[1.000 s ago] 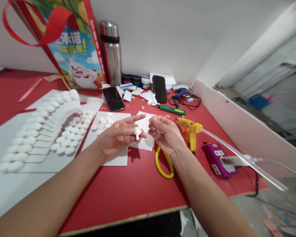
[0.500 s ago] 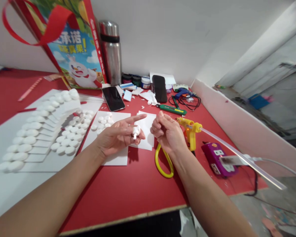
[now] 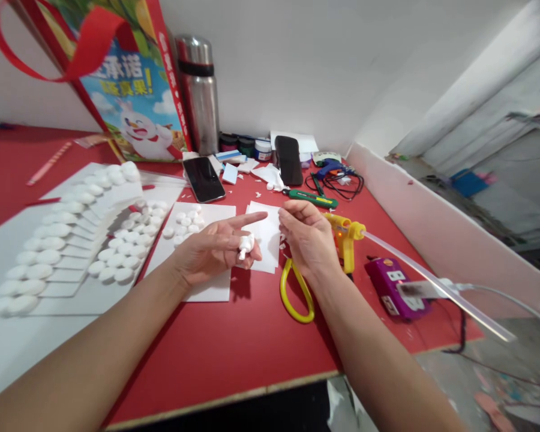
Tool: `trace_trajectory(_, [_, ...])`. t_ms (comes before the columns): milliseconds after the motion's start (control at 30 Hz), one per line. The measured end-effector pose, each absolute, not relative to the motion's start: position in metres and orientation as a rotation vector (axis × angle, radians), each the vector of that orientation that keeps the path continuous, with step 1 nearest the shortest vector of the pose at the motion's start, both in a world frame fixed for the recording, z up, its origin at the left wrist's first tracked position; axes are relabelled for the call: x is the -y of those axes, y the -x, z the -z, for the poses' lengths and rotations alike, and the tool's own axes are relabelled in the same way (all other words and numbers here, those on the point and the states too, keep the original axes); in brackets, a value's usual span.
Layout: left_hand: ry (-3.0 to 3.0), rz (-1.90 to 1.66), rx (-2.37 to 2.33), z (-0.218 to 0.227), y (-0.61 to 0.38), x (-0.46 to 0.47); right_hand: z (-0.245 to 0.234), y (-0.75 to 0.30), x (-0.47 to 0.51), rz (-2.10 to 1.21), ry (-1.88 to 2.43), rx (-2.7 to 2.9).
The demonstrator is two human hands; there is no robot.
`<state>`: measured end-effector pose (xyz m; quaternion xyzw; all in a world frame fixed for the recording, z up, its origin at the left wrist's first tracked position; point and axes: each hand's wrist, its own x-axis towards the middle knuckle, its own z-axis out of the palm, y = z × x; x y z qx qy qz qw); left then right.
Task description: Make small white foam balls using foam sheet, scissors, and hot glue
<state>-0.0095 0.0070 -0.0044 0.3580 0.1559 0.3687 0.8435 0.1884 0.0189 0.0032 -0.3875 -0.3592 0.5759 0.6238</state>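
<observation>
My left hand (image 3: 218, 245) is closed on a small white lumpy piece (image 3: 246, 243) with a thin nub at its lower end. Its index finger points out to the right, and the piece sits between thumb and the other fingers. To the right, my right hand (image 3: 308, 237) is held in a pinch, apart from the white piece; whatever its fingertips hold is too small to name. Small white bits (image 3: 283, 241) show just below those fingertips. Under the hands lie white sheets (image 3: 263, 231) and a white board (image 3: 211, 288) carrying several round white discs (image 3: 189, 221).
At left, a white layered stepped structure (image 3: 78, 264) is edged with white ovals. Yellow-handled pliers (image 3: 297, 294), a yellow glue gun (image 3: 344, 234) with a long stick and a purple power block (image 3: 398, 291) stand right. Behind are phones (image 3: 204, 180), a green cutter (image 3: 312, 198), a steel flask (image 3: 199, 96) and a gift bag (image 3: 139, 114).
My right hand has turned and its fingers have loosened from a tighter fist into a pinch. White bits now show below it. The left hand still holds the white piece, tilted slightly.
</observation>
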Motion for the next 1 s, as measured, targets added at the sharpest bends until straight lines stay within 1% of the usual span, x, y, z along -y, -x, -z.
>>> trace_trajectory(233, [-0.791,-0.717,-0.264,0.009,0.009,-0.006,0.004,-0.183,-0.016,-1.225,1.106,1.174])
trace_trajectory(333, [-0.82,-0.63,-0.265,0.008,0.01,-0.005,0.003,-0.184,-0.013,-1.098,1.181,1.26])
trace_trajectory(400, [-0.835,-0.612,-0.275,0.008,0.01,-0.005,0.002,-0.186,-0.012,-0.942,1.243,1.354])
trace_trajectory(533, [-0.831,-0.763,-0.386,0.008,0.009,-0.008,-0.004,-0.194,-0.01,-0.634,1.369,1.505])
trace_trajectory(667, [-0.807,-0.933,-0.612,0.009,0.004,-0.009,-0.022,-0.202,-0.001,-0.584,1.486,1.687])
trace_trajectory(767, [-0.815,-0.967,-0.723,0.009,-0.001,-0.008,-0.046,-0.213,0.023,-0.494,1.678,1.987])
trace_trajectory(833, [-0.837,-0.974,-0.754,0.01,-0.003,-0.008,-0.059,-0.227,0.044,-0.309,1.873,2.111])
trace_trajectory(933, [-0.87,-0.972,-0.785,0.013,-0.003,-0.008,-0.061,-0.255,0.067,-0.007,2.326,2.044])
trace_trajectory(1000, [-0.897,-0.968,-0.813,0.014,-0.002,-0.009,-0.053,-0.273,0.07,0.074,2.436,1.966])
